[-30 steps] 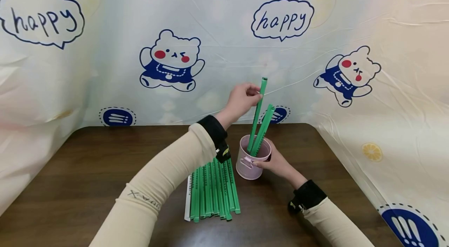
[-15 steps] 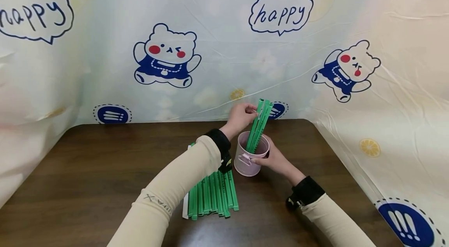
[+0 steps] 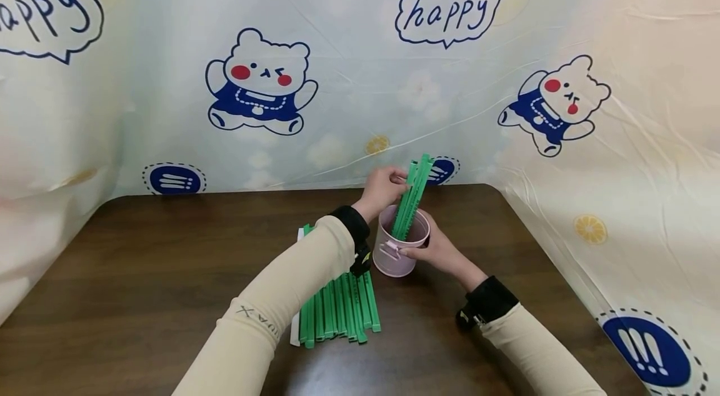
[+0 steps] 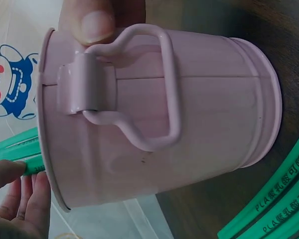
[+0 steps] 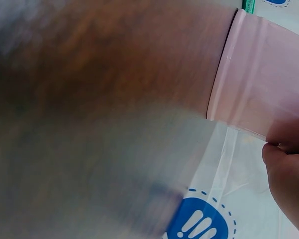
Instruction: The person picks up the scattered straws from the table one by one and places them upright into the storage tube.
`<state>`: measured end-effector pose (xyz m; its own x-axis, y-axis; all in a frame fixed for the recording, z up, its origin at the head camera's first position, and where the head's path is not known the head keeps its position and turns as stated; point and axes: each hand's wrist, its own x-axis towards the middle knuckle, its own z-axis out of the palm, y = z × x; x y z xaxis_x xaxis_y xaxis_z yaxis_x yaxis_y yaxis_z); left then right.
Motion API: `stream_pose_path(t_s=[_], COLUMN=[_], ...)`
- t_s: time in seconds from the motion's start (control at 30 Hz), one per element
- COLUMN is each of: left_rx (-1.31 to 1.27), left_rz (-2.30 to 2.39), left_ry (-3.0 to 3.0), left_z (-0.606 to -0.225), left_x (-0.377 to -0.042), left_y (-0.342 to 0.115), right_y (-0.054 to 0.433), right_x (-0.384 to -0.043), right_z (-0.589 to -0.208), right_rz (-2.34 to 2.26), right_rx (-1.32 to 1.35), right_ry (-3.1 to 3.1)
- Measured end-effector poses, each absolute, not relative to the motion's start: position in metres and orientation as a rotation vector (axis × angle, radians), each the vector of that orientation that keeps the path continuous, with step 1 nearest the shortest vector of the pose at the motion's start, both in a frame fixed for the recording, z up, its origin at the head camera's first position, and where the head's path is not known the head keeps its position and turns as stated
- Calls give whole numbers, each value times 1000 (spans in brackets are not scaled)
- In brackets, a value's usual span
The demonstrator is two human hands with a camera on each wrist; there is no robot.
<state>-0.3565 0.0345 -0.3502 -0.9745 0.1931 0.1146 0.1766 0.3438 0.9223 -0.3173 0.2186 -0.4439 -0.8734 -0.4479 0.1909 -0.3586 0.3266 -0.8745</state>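
A small pink metal bucket [image 3: 395, 263] with a wire side handle [image 4: 172, 99] stands on the table. Several green paper-wrapped straws [image 3: 417, 191] lean in it, their upper ends sticking out well above the rim. My left hand [image 3: 381, 191] pinches one of these straws between thumb and fingers, above the bucket's left side; the left wrist view shows this grip next to the rim. My right hand [image 3: 441, 250] holds the bucket from the right, thumb near the handle. Its other fingers are mostly hidden behind the bucket in the head view.
More green-wrapped straws [image 3: 337, 311] lie side by side left of the bucket, partly under my left forearm. A white strip [image 3: 295, 328] borders their left side. The brown table [image 3: 169, 271] ends at a printed backdrop [image 3: 349, 90].
My left hand has lowered the straw it pinches, bringing it down beside the others in the bucket. The right hand keeps holding the bucket. The head view has shifted slightly.
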Motion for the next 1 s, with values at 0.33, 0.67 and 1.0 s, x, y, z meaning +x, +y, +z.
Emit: stream_pose_path(t_s=[0.33,0.67,1.0], left_rx=[412,419,340], left_rz=[1754,1652,1640], left_ry=[2549,2597,2668], left_z=[-352,-342,-328], left_x=[-353,-352,-359], left_y=[28,8,-35], right_y=[216,216,216], right_x=[-316,-317,-314], right_z=[-440,-442,-442], right_rz=[-1592,-1601,-1594], right_rx=[-731,-735,-705], right_ry=[2500,2490,2489])
